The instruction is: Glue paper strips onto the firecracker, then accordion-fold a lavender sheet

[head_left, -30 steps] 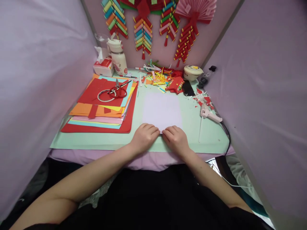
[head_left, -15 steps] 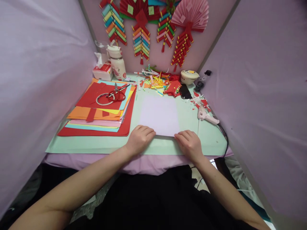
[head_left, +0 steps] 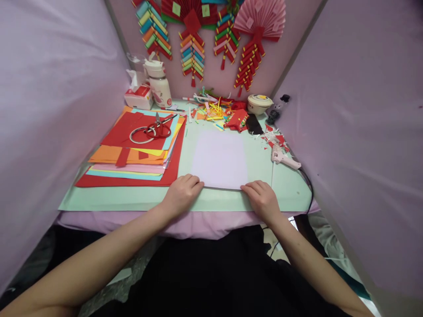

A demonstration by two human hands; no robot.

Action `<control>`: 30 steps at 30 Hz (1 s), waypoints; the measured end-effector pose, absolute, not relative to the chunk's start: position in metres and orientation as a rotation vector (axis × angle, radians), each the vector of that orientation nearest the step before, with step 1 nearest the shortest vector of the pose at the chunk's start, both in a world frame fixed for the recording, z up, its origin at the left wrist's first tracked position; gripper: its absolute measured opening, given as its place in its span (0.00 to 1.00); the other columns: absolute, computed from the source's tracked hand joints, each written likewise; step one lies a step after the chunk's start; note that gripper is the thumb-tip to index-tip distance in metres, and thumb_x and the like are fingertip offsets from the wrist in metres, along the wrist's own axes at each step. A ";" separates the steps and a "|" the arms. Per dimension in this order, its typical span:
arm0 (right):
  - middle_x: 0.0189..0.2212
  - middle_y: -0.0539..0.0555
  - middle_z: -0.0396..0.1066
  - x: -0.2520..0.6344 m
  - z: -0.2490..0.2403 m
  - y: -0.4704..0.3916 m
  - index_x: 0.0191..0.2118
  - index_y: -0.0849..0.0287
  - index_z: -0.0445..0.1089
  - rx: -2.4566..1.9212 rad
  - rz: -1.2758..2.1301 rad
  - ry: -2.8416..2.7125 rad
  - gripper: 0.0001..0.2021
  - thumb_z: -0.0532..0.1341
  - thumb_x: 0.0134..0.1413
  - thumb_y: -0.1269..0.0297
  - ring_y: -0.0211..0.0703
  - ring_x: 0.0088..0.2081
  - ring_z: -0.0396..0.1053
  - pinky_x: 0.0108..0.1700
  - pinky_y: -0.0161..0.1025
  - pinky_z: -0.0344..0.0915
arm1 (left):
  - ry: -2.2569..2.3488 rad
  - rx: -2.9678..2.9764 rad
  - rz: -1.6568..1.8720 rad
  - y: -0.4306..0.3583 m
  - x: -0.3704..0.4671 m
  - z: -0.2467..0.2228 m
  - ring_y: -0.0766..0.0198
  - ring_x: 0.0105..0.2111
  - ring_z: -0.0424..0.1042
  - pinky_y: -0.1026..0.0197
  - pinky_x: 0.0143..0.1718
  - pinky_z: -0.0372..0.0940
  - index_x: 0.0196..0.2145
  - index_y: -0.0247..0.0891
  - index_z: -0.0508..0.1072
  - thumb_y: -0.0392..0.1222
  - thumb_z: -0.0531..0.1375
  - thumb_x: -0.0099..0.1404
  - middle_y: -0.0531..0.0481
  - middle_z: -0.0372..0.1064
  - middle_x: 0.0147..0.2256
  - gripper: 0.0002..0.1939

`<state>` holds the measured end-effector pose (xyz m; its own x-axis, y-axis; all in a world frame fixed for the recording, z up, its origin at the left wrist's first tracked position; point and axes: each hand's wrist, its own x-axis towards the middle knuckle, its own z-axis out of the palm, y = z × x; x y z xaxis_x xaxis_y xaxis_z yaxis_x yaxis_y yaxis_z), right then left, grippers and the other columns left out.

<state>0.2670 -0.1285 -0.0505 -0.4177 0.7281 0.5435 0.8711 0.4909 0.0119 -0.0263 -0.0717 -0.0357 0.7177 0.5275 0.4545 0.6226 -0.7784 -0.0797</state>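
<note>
A pale lilac sheet of paper lies on the light green table cover. My left hand is closed at its near left corner, fingertips pinching the paper edge. At the near right corner my right hand pinches the same sheet between thumb and fingers. The near edge between the hands looks slightly raised. Left of the sheet is a stack of coloured papers, with red-handled scissors and a roll of tape on top.
Paper scraps lie behind the sheet, beside a lidded bowl and a black phone. A glue gun with a cable is at the right. A bottle and tissue box stand at the back left. Paper decorations hang behind.
My left hand has slid left along the near edge to the sheet's left corner. My right hand has stayed at the right corner. The view has shifted slightly.
</note>
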 end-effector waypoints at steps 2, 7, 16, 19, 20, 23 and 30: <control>0.36 0.56 0.74 0.268 -0.051 -0.129 0.43 0.59 0.74 -1.318 -0.379 -2.267 0.13 0.53 0.61 0.77 0.44 0.38 0.65 0.39 0.41 0.60 | -0.922 -2.718 -0.620 -0.073 -0.029 -0.036 0.59 0.35 0.65 0.58 0.35 0.63 0.40 0.33 0.74 0.32 0.50 0.70 0.43 0.70 0.34 0.12; 0.35 0.56 0.74 0.269 -0.054 -0.129 0.44 0.59 0.74 -1.350 -0.322 -2.241 0.15 0.53 0.61 0.77 0.44 0.37 0.65 0.39 0.42 0.63 | -0.914 -2.718 -0.682 -0.077 -0.035 -0.038 0.58 0.36 0.67 0.57 0.36 0.65 0.44 0.32 0.73 0.32 0.48 0.71 0.42 0.71 0.36 0.14; 0.33 0.55 0.73 0.272 -0.058 -0.132 0.40 0.57 0.74 -1.392 -0.230 -2.102 0.10 0.56 0.61 0.73 0.44 0.36 0.66 0.41 0.42 0.66 | -0.952 -2.733 -0.661 -0.079 -0.040 -0.039 0.57 0.38 0.68 0.56 0.39 0.67 0.45 0.31 0.72 0.31 0.48 0.70 0.40 0.71 0.37 0.14; 0.34 0.56 0.74 0.274 -0.058 -0.132 0.42 0.58 0.74 -1.400 -0.205 -2.110 0.12 0.54 0.61 0.75 0.44 0.38 0.66 0.42 0.42 0.67 | -0.966 -2.771 -0.604 -0.078 -0.040 -0.036 0.57 0.38 0.68 0.56 0.40 0.67 0.47 0.31 0.71 0.30 0.48 0.69 0.41 0.71 0.38 0.14; 0.35 0.56 0.74 0.274 -0.058 -0.132 0.42 0.58 0.74 -1.400 -0.199 -2.116 0.13 0.53 0.61 0.76 0.44 0.38 0.66 0.42 0.42 0.67 | -0.971 -2.780 -0.596 -0.078 -0.040 -0.035 0.57 0.38 0.68 0.56 0.40 0.67 0.48 0.31 0.70 0.30 0.48 0.69 0.41 0.71 0.38 0.14; 0.37 0.57 0.74 0.276 -0.057 -0.133 0.44 0.58 0.74 -1.408 -0.181 -2.131 0.17 0.51 0.61 0.78 0.45 0.39 0.67 0.43 0.43 0.67 | -0.980 -2.808 -0.610 -0.078 -0.042 -0.034 0.56 0.39 0.68 0.55 0.40 0.68 0.49 0.30 0.69 0.30 0.48 0.69 0.40 0.71 0.39 0.15; 0.37 0.57 0.74 0.276 -0.054 -0.132 0.45 0.57 0.75 -1.431 -0.150 -2.146 0.18 0.51 0.59 0.78 0.46 0.39 0.68 0.42 0.44 0.68 | -1.034 -2.851 -0.616 -0.080 -0.042 -0.031 0.56 0.40 0.68 0.55 0.40 0.67 0.50 0.33 0.69 0.31 0.48 0.68 0.40 0.71 0.40 0.16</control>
<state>0.2762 -0.1321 -0.0536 -0.2815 0.8198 0.4988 0.8811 0.4267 -0.2041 -0.0425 -0.0798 -0.0313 0.6979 0.6057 0.3821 0.6245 -0.7759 0.0893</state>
